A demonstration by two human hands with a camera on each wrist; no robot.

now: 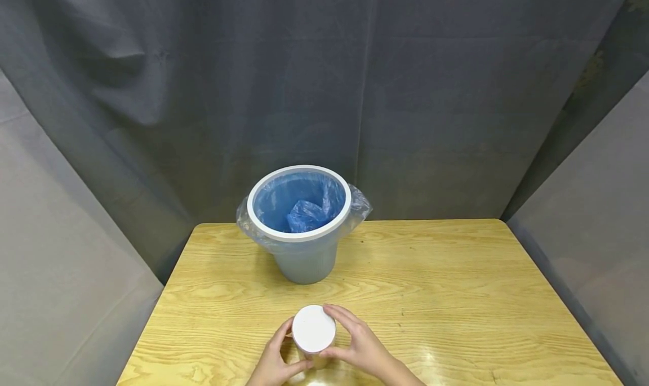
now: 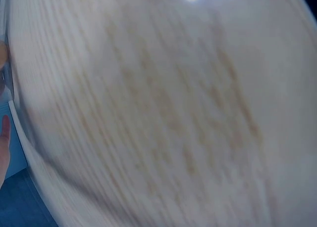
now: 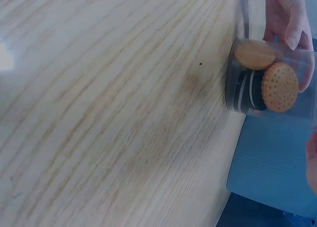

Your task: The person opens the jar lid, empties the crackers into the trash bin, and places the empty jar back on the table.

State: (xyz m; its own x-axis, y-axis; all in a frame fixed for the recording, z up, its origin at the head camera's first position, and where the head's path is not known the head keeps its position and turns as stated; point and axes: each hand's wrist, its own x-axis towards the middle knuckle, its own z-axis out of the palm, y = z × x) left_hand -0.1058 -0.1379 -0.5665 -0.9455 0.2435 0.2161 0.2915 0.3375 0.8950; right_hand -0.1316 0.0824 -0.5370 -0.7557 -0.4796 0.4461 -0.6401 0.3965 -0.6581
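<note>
Jar (image 3: 304, 108) of clear cylindrical plastic, white-lidded (image 1: 314, 329) and holding round biscuits (image 3: 280, 87), stands long axis upright at the yellow wood-grain bench (image 1: 456, 296), the left hand's (image 1: 274, 359) grip curled round its body, the right hand's (image 1: 362, 346) pinching the lid's opposite edge, neither nearer.

Left grip (image 1: 274, 359) and right grip (image 1: 359, 344) hold a white-lidded container (image 1: 314, 329); a lined bin (image 1: 308, 262) stands beyond on the bench (image 1: 456, 296).

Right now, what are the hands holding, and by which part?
A clear jar: the left hand grips its side, the right hand its white lid.
</note>
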